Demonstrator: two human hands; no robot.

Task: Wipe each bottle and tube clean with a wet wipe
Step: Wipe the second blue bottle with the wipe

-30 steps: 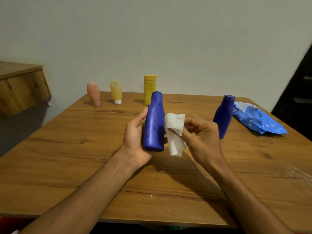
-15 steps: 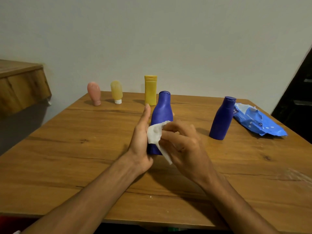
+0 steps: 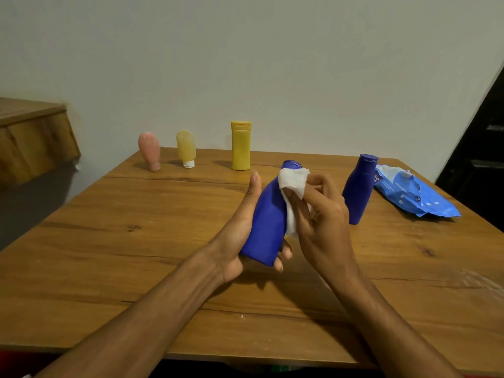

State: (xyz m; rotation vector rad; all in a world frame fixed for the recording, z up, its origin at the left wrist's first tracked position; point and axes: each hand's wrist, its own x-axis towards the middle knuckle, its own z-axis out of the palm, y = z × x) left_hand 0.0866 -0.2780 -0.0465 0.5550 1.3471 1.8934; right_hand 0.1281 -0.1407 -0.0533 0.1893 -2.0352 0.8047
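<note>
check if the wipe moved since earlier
Yes, up: the wet wipe now reaches the cap of the held blue bottle, level with the base of the yellow bottle.

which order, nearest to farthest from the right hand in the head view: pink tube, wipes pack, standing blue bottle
1. standing blue bottle, just right of the right hand
2. wipes pack, at the table's far right
3. pink tube, back left near the wall

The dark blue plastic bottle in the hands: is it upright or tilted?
Tilted. The dark blue plastic bottle leans, cap up and to the right, its base gripped in the left hand.
</note>
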